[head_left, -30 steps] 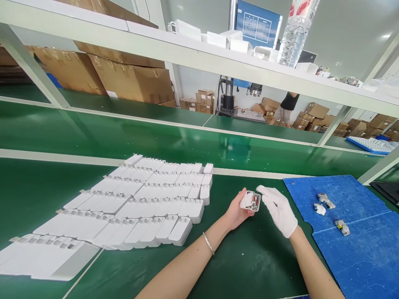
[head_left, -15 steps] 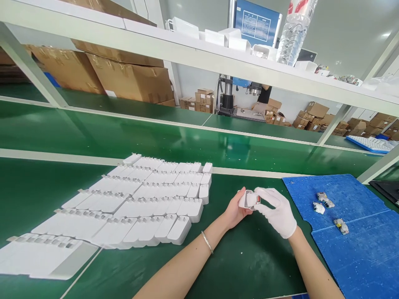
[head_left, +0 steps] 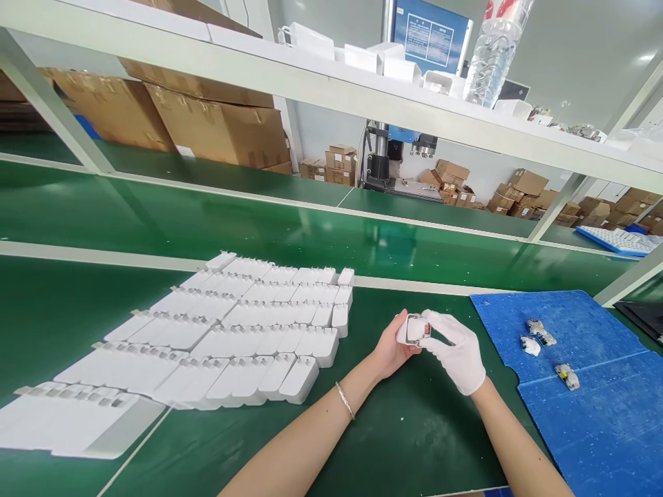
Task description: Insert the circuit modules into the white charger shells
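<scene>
My bare left hand [head_left: 387,353] is wrapped round a small white plastic housing [head_left: 402,335], its open end turned towards me. My right hand [head_left: 460,353], in a white glove, pinches a small circuit board [head_left: 427,330] at the right side of that opening. The board sits at least partly inside the housing; how deep I cannot tell. To the left, slanting rows of white housings [head_left: 233,379] lie close together on the green table [head_left: 414,435]. Several loose circuit boards [head_left: 568,376] with white material on them rest on a blue sheet [head_left: 585,428] at the right.
A white-edged shelf [head_left: 321,83] crosses above the table, carrying white housings [head_left: 362,59] and a clear plastic bottle [head_left: 489,65]. Behind it stand cardboard boxes [head_left: 222,131] and a drill-press-like machine [head_left: 379,155]. A slanted shelf post [head_left: 629,273] rises at the right.
The circuit board now sits further into the housing's opening. My right hand has shifted slightly left, closer to my left hand, which stays round the housing.
</scene>
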`<action>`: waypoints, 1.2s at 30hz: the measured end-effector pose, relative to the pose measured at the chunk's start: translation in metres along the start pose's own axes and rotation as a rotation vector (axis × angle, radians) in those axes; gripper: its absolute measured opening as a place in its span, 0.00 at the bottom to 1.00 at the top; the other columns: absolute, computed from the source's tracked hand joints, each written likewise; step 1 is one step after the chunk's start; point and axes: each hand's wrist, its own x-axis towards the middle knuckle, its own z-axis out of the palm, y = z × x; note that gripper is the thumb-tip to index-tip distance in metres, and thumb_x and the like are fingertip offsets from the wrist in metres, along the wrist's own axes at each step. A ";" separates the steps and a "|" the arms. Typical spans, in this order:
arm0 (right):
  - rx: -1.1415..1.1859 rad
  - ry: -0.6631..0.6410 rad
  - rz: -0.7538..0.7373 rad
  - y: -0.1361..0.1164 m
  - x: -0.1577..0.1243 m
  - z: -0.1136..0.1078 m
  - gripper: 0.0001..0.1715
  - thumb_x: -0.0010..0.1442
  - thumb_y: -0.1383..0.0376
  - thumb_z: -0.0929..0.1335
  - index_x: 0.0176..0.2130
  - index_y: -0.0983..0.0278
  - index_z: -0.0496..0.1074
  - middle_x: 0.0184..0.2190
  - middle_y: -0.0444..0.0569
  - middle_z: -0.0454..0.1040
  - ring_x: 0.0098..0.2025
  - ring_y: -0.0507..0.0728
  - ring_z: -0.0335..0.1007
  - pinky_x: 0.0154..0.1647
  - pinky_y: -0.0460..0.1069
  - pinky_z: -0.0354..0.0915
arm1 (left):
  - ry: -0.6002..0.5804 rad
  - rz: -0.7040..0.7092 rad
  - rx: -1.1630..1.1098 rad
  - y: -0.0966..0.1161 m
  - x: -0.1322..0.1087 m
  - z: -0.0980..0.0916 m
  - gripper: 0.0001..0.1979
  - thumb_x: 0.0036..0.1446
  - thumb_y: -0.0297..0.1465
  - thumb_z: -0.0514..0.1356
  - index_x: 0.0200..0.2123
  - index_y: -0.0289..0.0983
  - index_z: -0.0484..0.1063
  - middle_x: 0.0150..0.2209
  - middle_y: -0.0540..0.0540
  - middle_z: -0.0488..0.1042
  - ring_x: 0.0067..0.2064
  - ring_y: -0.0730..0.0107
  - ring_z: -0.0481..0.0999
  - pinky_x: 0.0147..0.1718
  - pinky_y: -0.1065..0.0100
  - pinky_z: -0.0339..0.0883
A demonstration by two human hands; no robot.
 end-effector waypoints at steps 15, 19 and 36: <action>-0.293 -0.080 -0.488 -0.004 0.007 -0.002 0.28 0.60 0.70 0.65 0.59 0.56 0.59 0.45 0.52 0.76 0.43 0.59 0.74 0.38 0.55 0.72 | 0.019 0.122 -0.027 0.002 -0.002 -0.003 0.22 0.42 0.42 0.67 0.38 0.37 0.70 0.29 0.49 0.72 0.29 0.69 0.71 0.27 0.69 0.61; -0.323 -0.078 -0.539 0.000 0.007 -0.002 0.29 0.61 0.71 0.64 0.60 0.57 0.57 0.48 0.55 0.74 0.44 0.59 0.73 0.39 0.56 0.72 | 0.002 0.142 -0.006 0.002 -0.002 -0.003 0.22 0.42 0.42 0.67 0.39 0.37 0.69 0.28 0.50 0.71 0.28 0.69 0.70 0.26 0.69 0.60; -0.194 -0.089 -0.334 -0.003 0.006 -0.001 0.30 0.60 0.69 0.65 0.60 0.54 0.59 0.51 0.53 0.72 0.51 0.60 0.69 0.47 0.58 0.71 | 0.070 0.196 0.061 -0.007 -0.001 -0.001 0.25 0.45 0.47 0.65 0.40 0.36 0.70 0.35 0.45 0.74 0.36 0.65 0.72 0.35 0.67 0.63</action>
